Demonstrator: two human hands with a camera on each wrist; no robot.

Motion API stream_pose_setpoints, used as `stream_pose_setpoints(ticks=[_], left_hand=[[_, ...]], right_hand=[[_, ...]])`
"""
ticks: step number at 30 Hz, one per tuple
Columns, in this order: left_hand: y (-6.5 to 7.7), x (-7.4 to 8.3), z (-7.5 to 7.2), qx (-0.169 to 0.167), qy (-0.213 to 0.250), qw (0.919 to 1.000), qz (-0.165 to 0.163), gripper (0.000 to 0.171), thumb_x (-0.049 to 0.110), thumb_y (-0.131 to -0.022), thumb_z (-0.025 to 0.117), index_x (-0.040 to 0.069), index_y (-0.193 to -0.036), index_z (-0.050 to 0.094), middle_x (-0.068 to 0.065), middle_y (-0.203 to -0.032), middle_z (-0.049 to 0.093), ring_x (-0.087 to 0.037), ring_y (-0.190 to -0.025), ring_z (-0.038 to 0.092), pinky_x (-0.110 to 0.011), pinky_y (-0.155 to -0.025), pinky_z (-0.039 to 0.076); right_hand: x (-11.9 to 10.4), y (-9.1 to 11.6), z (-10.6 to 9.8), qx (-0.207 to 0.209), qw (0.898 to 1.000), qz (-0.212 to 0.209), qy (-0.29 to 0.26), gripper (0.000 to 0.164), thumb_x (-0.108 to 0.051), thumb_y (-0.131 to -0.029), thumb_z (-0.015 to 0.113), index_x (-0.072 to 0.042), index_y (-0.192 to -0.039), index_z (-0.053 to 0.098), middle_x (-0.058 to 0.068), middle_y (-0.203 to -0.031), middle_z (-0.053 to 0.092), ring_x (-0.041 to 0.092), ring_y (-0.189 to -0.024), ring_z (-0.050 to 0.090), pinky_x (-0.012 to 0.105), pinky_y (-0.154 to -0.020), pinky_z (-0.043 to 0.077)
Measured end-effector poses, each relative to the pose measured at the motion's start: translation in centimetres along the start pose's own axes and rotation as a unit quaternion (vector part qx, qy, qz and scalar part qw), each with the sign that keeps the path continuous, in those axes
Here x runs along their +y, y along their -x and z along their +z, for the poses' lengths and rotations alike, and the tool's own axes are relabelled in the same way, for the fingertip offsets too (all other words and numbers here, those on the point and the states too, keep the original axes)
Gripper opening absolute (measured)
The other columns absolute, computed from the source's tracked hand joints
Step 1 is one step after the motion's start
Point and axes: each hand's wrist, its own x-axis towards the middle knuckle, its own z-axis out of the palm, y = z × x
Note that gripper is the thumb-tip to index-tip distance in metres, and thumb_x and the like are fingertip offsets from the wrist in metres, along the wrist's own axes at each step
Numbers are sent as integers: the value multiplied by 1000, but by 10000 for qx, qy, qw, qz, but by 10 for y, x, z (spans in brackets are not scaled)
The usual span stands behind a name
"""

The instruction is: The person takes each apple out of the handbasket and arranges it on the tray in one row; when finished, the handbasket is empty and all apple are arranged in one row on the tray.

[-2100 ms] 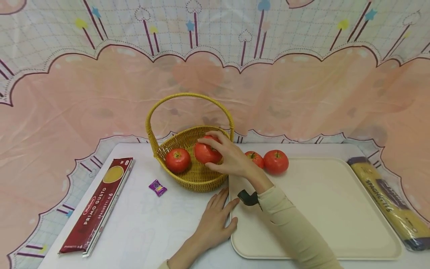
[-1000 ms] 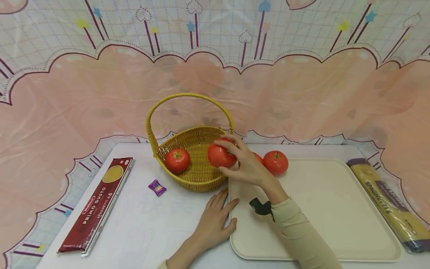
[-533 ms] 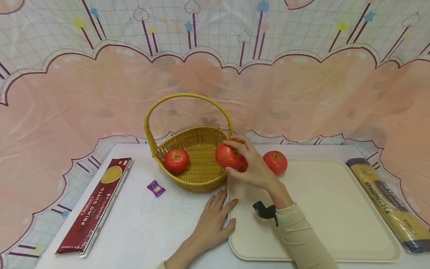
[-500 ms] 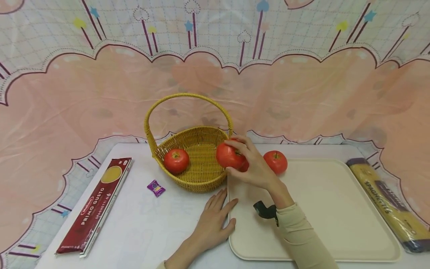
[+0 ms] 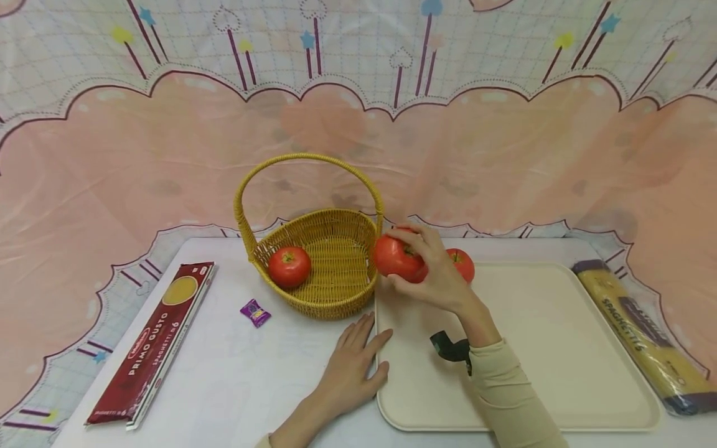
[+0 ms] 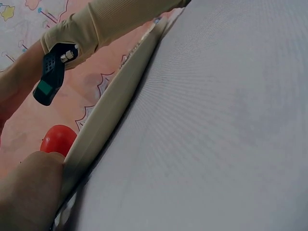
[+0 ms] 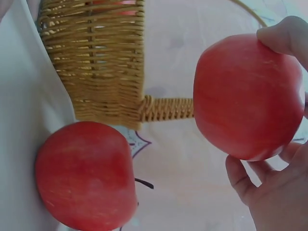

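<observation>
Tomato (image 5: pixel 396 258) sits gripped in the right hand (image 5: pixel 434 270) beside the basket (image 5: pixel 336 286); left hand (image 5: pixel 353 367) lies flat, relaxed.

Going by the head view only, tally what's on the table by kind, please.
tomatoes: 3
spaghetti packs: 2
basket: 1
tray: 1
purple sweet: 1
Total: 8
</observation>
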Motion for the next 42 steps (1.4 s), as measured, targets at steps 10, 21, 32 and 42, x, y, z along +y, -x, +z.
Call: stream_pose_setpoints(ticks=[10,21,32,42], left_hand=[[-1,1,0,-21,29,10000,-27,49,33,-88,55,21,-135,51,-17,-149,37,-30,-141,30,-50,-114,26],[1,1,1,-83,46,10000,1,49,34,-88,54,21,-135,50,-16,-150,36,-30,-142,29,-50,-114,25],[0,1,0,-30,58,10000,-25,49,33,-88,55,20,-136,50,-17,-150,35,-30,-142,29,-49,-115,24],[1,3,-1,-74,113,9999,-55,49,33,-89,54,19,-136,50,-17,-151,34,-31,-142,28,-50,-115,23]], right_hand=[[6,4,-8,113,9998,165,-15,63,-23,-75,77,-28,-132,51,5,-138,37,20,-129,33,50,-95,44],[12,9,-16,-9,9991,396,-121,63,-21,-78,76,-27,-134,48,-1,-140,37,22,-127,42,51,-96,47],[22,11,-21,191,9978,620,95,63,-28,-77,76,-35,-132,47,-7,-137,41,19,-123,47,50,-94,49],[34,16,-29,413,9941,1003,12,64,-31,-75,78,-33,-132,49,-2,-136,42,24,-122,46,54,-94,47]])
